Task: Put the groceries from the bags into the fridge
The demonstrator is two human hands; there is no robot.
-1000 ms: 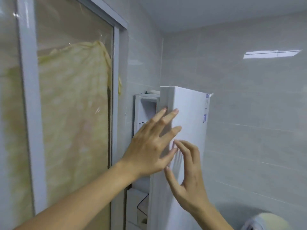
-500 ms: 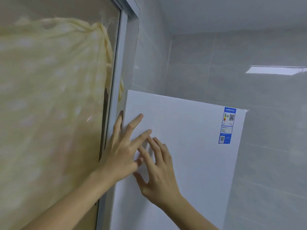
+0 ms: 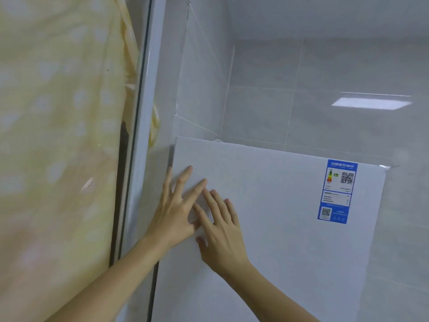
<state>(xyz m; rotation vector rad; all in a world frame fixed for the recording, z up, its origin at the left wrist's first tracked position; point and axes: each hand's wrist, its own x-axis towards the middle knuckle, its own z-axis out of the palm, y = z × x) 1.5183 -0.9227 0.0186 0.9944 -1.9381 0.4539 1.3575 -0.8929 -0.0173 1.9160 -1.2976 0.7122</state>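
Note:
The white fridge door faces me, closed flat against the fridge body. A blue energy label is stuck near its upper right corner. My left hand lies flat on the door by its left edge, fingers straight and spread. My right hand presses flat on the door just right of the left hand, fingers straight, its fingertips overlapping the left hand's. No groceries or bags are in view.
A glass sliding door with a white frame stands close on the left, with a yellow patterned cloth hanging behind the glass. Grey tiled walls surround the fridge behind and to the right.
The fridge door swung from ajar, with the inner door shelves visible, to fully closed under both flat hands. The view has moved closer and tilted up.

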